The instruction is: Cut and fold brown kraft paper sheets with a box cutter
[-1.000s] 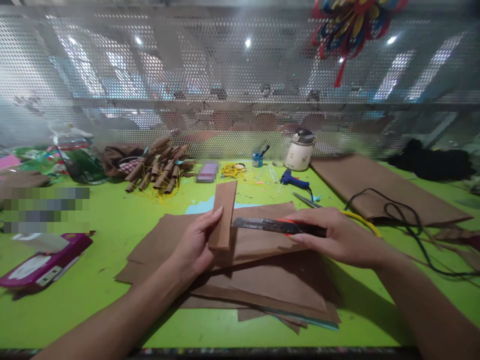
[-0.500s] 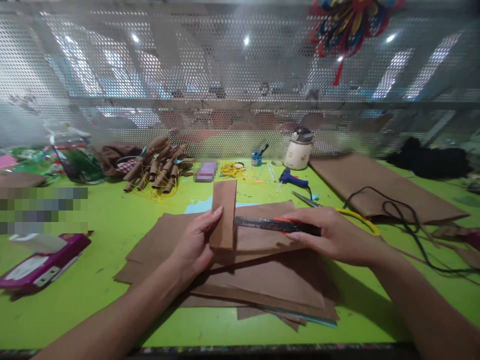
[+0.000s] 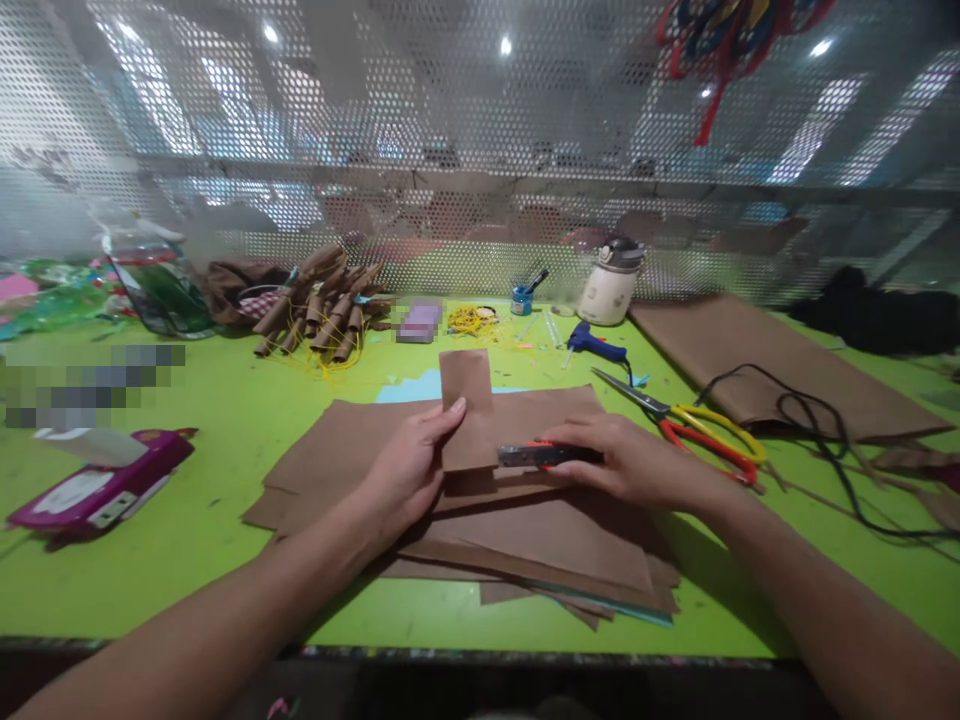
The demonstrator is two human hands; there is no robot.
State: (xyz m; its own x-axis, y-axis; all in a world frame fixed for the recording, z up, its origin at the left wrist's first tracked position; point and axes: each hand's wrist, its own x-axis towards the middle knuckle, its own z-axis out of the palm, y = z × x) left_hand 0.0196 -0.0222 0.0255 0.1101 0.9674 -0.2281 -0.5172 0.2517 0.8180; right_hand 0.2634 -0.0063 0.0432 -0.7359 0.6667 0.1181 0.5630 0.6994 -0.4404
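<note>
My left hand [image 3: 415,455] is closed on a small folded piece of brown paper [image 3: 466,415], thumb on its front, held upright above a stack of brown paper sheets [image 3: 540,535]. In my right hand [image 3: 619,455] is a black and red utility knife [image 3: 536,455], lying level with its tip at the folded piece's right edge. Whether the tip touches the paper I cannot tell. Light blue paper [image 3: 412,386] peeks out behind the stack. Right of my right hand lie scissors [image 3: 667,410] with yellow and red handles.
A blue glue gun [image 3: 598,343] lies behind the scissors, near a white jar [image 3: 609,285]. Brown paper rolls [image 3: 322,310] are heaped at back left. A magenta power strip [image 3: 101,490] sits at left. Folded brown paper [image 3: 787,370] and a black cord [image 3: 832,460] lie at right.
The knife now extends less far out of my right hand, its tip near the folded piece's lower right edge. That piece has turned slightly. The view has shifted, showing more of the scissors.
</note>
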